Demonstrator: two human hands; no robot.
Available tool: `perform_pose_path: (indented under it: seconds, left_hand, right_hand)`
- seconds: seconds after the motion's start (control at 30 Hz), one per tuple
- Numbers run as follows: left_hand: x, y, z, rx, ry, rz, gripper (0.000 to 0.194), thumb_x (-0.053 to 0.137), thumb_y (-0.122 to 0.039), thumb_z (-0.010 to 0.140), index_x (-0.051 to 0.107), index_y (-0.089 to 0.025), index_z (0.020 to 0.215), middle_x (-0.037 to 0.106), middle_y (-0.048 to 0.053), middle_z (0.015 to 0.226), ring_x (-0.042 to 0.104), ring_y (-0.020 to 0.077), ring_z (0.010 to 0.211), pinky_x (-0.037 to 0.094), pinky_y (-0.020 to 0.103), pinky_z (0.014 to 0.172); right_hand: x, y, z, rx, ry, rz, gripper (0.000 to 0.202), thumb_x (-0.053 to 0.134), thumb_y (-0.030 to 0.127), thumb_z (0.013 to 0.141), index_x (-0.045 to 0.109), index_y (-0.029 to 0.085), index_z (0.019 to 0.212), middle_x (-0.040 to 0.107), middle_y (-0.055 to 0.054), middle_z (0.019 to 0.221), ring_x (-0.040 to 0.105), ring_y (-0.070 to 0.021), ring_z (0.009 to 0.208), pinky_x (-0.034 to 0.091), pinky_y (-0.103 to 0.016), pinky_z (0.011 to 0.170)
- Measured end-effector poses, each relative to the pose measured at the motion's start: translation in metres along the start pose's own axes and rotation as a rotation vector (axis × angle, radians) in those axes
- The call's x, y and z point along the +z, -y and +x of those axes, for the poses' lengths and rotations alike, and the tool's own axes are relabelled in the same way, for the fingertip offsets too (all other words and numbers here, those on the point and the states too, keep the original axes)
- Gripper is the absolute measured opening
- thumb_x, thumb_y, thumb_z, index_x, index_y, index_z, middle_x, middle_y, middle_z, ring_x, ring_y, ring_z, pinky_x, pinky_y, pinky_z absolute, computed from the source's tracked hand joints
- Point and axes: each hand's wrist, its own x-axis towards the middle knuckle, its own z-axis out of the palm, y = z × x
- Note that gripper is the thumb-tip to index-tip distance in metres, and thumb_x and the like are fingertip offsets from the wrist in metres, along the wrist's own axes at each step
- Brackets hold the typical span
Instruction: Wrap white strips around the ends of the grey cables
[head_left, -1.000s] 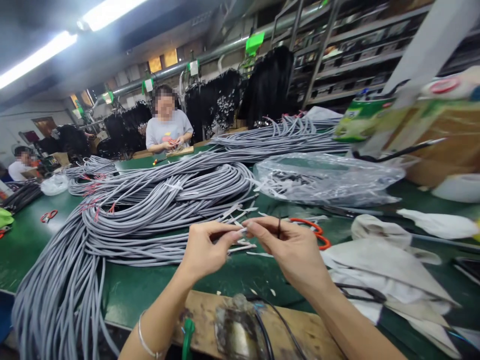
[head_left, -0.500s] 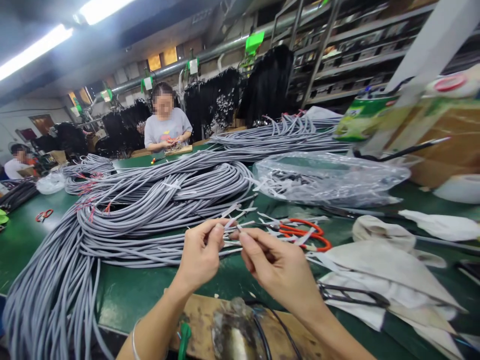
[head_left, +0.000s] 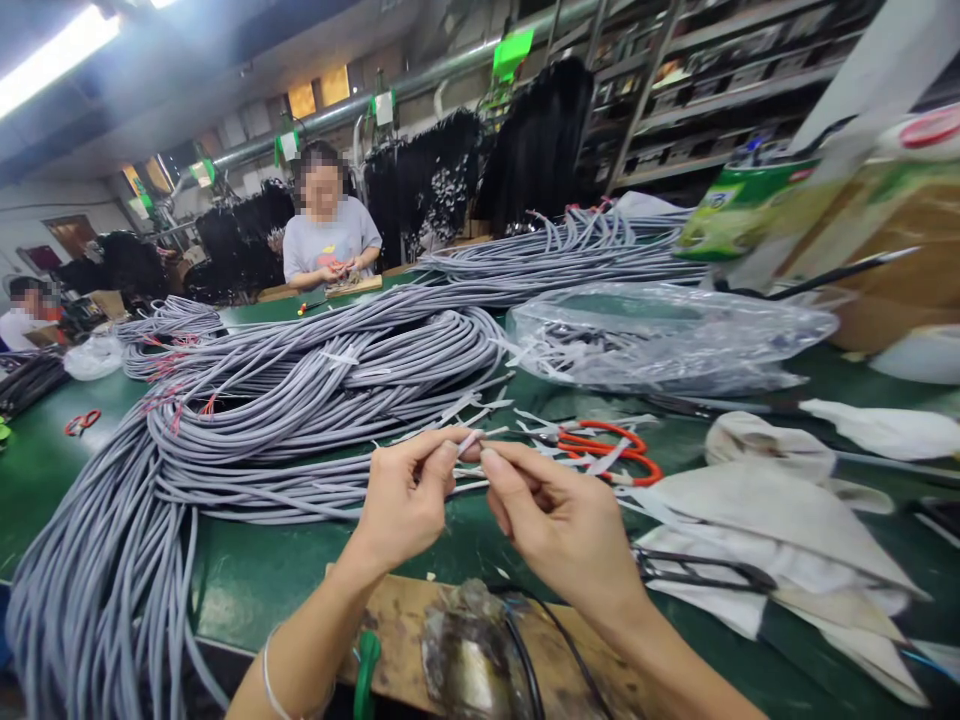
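My left hand is closed in a pinch on a thin pale strip, whose tip sticks out past the thumb. Right beside it, my right hand has thumb and forefinger pressed together close to that strip. What the right fingertips pinch is too small and hidden to make out. Behind the hands lie loops of grey cable, with several cable ends and white slips around them. Orange-handled scissors rest just beyond my right hand.
Below the hands, a wooden board carries a lumpy, worn block and a green-handled tool. White cloths and black-handled snips lie right. A plastic bag sits behind; a co-worker sits across the table.
The view has shifted slightly. My hands stay close together, and the pale strip shows more plainly between the fingertips. Across the table, the co-worker's head and hands have moved a little.
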Motion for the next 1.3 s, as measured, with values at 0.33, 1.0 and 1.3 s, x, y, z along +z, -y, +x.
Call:
perform_pose_path:
  seconds: [0.33,1.0,1.3]
  left_hand:
    - [0.0,-0.001,0.001,-0.031,0.003,-0.14,0.05,0.053,-0.052,0.082,0.068,-0.006,0.095,0.042,-0.002,0.055,0.022,0.0033,0.043,0.017,0.019,0.039]
    - [0.004,0.002,0.002,-0.107,-0.112,-0.159,0.053,0.053,-0.047,0.082,0.063,-0.002,0.108,0.029,-0.007,0.05,0.019,0.0048,0.042,0.016,0.02,0.04]
    - [0.007,-0.003,0.0,-0.086,-0.063,-0.198,0.056,0.055,-0.053,0.079,0.065,-0.002,0.1,0.027,-0.008,0.048,0.019,0.0045,0.041,0.016,0.02,0.039]
  right_hand:
    - [0.001,-0.003,-0.002,0.038,0.091,0.025,0.029,0.046,0.035,0.083,0.063,0.011,0.083,0.038,0.006,0.038,0.035,-0.0073,0.03,0.025,-0.019,0.03]
    - [0.005,-0.003,-0.007,0.097,0.024,0.048,0.028,0.05,0.037,0.082,0.066,0.014,0.083,0.031,0.008,0.039,0.028,-0.0067,0.031,0.025,-0.02,0.031]
    - [0.005,-0.001,-0.005,0.086,-0.174,-0.014,0.027,0.058,0.031,0.071,0.074,0.013,0.084,0.054,0.001,0.045,0.042,-0.0083,0.034,0.034,-0.019,0.031]
